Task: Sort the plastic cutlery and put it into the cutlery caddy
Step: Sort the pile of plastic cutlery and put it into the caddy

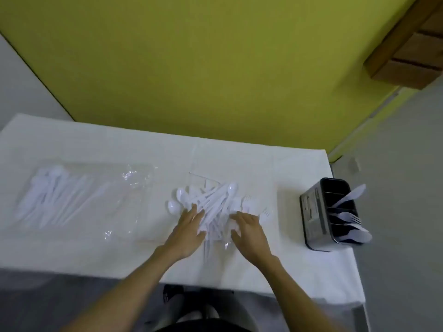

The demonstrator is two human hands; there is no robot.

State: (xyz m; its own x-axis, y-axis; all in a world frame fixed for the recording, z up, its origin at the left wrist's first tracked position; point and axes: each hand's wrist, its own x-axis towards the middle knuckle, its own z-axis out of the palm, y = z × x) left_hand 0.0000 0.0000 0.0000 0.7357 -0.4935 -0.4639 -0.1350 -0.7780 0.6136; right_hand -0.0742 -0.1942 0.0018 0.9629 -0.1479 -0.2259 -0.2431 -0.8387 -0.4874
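Both hands on the loose pile of white plastic cutlery (213, 204) at the middle of the counter (148, 149).

The left hand (188, 232) lies flat, its fingers (194, 212) spread and straight on the pile's left side beside the spoon bowls. The right hand (250, 232) rests on the right side, fingers (239, 218) slightly bent and pinching nothing that shows. The black cutlery caddy (314, 216) stands well apart at the counter's right edge, holding a few pieces. A clear bag (72, 200) of cutlery lies far left.
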